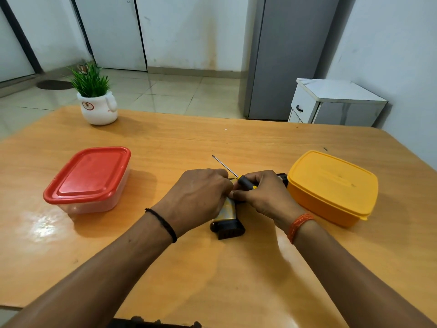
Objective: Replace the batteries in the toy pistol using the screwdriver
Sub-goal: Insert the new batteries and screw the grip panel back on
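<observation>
Toy pistol (227,220) lay mid-tabletop (212,268), grip end toward near edge. Left hand (199,197) curled down over pistol's upper part. Right hand (264,194) wrapped round screwdriver (244,182), shaft pointed toward far edge. Yellow box (331,185) just right of hands; red-lidded box (88,178) toward left edge; potted plant (97,100) near far-left corner.

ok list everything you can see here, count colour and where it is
toy pistol: 1, black and gold, table centre, under both hands
screwdriver: 1, black-yellow handle, in right hand, tip pointing away
red-lidded box: 1, clear body, table left
yellow box: 1, lidded, table right
potted plant: 1, green in white pot, far left
table: 1, orange wood
cabinet: 1, white, right wall
left hand: on pistol
right hand: grips screwdriver
</observation>
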